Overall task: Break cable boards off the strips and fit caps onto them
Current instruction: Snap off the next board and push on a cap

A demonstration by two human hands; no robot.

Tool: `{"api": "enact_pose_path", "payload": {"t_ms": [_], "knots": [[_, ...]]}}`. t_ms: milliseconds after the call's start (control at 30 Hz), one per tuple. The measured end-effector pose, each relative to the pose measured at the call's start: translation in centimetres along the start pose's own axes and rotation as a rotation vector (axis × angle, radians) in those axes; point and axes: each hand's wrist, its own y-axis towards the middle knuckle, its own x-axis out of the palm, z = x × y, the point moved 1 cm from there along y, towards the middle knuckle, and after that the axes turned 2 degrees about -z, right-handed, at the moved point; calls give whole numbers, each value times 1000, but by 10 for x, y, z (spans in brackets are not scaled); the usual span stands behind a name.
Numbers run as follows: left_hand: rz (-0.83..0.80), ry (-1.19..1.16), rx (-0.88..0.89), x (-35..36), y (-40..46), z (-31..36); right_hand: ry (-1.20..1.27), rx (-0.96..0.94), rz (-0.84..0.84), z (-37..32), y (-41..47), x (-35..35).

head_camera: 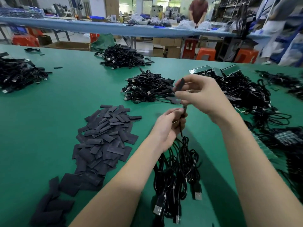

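A cap was held over a cable end above the green table [49, 95].

A bundle of black USB cables [177, 169] was gripped in the closed left hand [165, 128], right of the cap pile [105, 138]. A black cap [180, 84] was pinched between the right hand [201, 95]'s thumb and fingertips, just above the left hand.

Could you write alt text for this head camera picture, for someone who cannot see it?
Over a green table, a person's right hand pinches a small black cap above the left hand, which grips a bundle of black cables with USB plugs hanging down. A heap of flat black caps lies to the left, and piles of cables lie beyond.
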Motion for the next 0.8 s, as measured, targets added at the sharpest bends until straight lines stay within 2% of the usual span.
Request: {"api": "enact_pose_path", "payload": {"t_ms": [133,233,567,800], "knots": [[-96,66,-10,-2,-4,2,446,148,50,27,-17,-32],[-116,97,-37,-4,-5,2,589,239,42,44,-24,-37],[-162,69,-71,-5,-8,4,588,263,0,55,-30,-31],[-278,277,-59,-13,-13,18,587,297,-164,54,-37,-39]]}}
